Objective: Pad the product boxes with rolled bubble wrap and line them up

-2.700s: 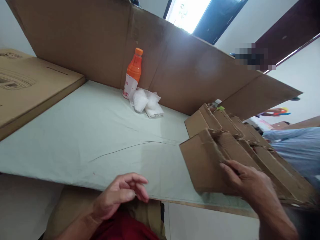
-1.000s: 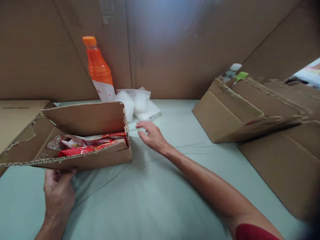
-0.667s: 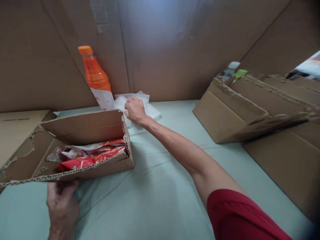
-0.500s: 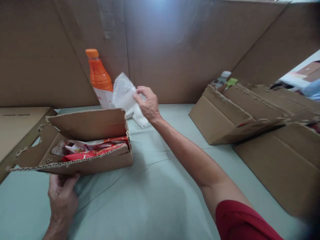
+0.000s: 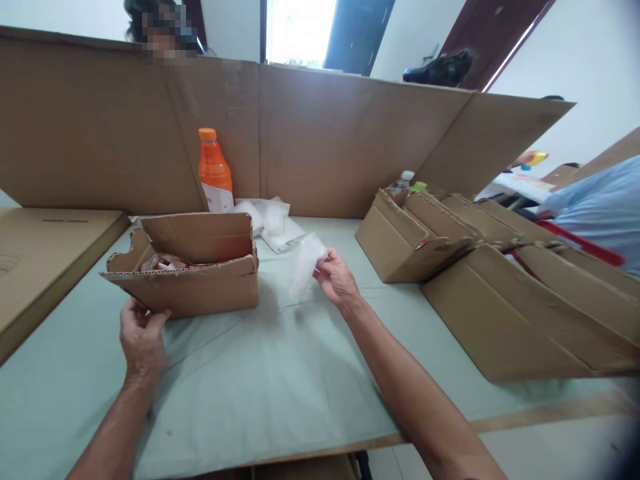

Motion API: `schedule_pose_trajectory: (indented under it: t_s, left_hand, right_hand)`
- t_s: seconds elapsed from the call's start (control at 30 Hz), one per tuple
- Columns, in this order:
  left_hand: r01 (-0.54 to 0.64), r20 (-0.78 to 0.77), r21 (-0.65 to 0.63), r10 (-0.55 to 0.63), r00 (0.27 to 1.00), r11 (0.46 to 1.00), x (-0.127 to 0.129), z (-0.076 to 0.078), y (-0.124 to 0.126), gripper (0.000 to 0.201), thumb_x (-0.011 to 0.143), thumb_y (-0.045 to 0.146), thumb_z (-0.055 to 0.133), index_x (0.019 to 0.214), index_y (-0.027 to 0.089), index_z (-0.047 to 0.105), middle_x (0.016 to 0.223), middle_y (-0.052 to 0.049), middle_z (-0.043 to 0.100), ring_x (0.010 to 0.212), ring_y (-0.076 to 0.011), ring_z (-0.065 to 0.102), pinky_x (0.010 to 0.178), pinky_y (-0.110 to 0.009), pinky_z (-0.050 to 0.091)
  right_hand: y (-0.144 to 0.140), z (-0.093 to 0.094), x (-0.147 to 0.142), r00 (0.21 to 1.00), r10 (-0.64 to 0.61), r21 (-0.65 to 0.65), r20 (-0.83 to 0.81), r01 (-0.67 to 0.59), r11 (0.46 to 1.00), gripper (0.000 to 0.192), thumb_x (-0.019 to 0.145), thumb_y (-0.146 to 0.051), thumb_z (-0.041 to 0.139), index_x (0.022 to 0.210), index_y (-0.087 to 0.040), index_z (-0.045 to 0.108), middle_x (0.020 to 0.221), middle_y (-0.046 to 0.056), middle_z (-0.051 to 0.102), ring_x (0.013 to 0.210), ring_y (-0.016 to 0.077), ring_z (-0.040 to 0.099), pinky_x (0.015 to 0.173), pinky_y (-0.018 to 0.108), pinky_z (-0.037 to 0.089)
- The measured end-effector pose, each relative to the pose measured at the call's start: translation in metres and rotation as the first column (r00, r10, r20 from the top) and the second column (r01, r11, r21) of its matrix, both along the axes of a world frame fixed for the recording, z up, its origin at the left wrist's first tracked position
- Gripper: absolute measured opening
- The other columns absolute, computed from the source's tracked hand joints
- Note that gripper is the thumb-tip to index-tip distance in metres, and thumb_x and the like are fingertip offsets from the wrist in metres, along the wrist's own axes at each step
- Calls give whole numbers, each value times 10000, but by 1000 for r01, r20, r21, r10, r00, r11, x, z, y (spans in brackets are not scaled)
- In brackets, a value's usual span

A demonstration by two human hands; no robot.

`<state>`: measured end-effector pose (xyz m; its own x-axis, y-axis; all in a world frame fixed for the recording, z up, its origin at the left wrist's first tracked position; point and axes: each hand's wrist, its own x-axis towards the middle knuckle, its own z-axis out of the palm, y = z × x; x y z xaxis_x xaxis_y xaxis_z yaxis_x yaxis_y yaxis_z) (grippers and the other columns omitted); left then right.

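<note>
A: In the head view, what has the right hand (image 5: 336, 280) got?

B: A small clear plastic bag (image 5: 304, 264), pinched at its upper corner between thumb and fingertips, the other fingers loosely curled. The bag hangs blurred above the pale green table cover (image 5: 280, 373), just right of the open cardboard box (image 5: 193, 280).

A: And the left hand (image 5: 141, 335)?

B: It grips the near left bottom corner of that box, fingers up against the front wall, thumb hidden. The box is tipped a little toward the person; red and white packets (image 5: 167, 264) show inside under its raised flap.

A: What lies behind the box?

B: An orange drink bottle (image 5: 214, 170) with an orange cap stands against the tall cardboard screen (image 5: 325, 133); a heap of more clear bags (image 5: 270, 220) lies just right of the bottle.

A: Right of the box?

B: A row of torn cardboard boxes (image 5: 450, 233), leaning one on another, well apart from it, with a big flat carton (image 5: 520, 313) nearest. Two bottle tops peek up behind the row.

A: Left of it?

B: A flat brown carton (image 5: 45, 247) lying on the table edge.
</note>
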<state>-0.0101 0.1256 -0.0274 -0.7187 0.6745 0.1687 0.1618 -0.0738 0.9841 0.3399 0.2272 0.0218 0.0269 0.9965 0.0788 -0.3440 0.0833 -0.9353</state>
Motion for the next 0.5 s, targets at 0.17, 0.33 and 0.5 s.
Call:
schedule_pose_trajectory:
  t_s: [0.17,0.33,0.5]
  left_hand:
    - [-149,-191,114,169,967,982,8,11,-34,750,716,343,797,1388,188,502,1437,-108,562,1348,-344,510,1142,-526,388]
    - [37,-451,129,26,892,991,74,23,-93,523,842,278,685,1352,221,581,1449,-105,557,1353,-326,517,1164,-526,376]
    - [461,-454,-147,-473,755,875,136,22,-89,318,903,240,557,1208,239,646,1385,-116,599,1286,-305,561,1003,-471,517]
  right_hand:
    - [-34,-5,10,981,162,-67,-107,-170,983,361,630,-287,839,607,-204,488,1407,7,611,1279,257,557,957,418,537]
    - [-46,-13,8,966,202,-109,-159,-221,969,379,647,-298,842,607,-208,477,1400,20,626,1350,271,523,1045,468,489]
    - [-59,-19,-6,955,263,-119,-140,-280,953,427,649,-356,851,611,-211,451,1441,24,609,1348,284,531,1084,485,460]
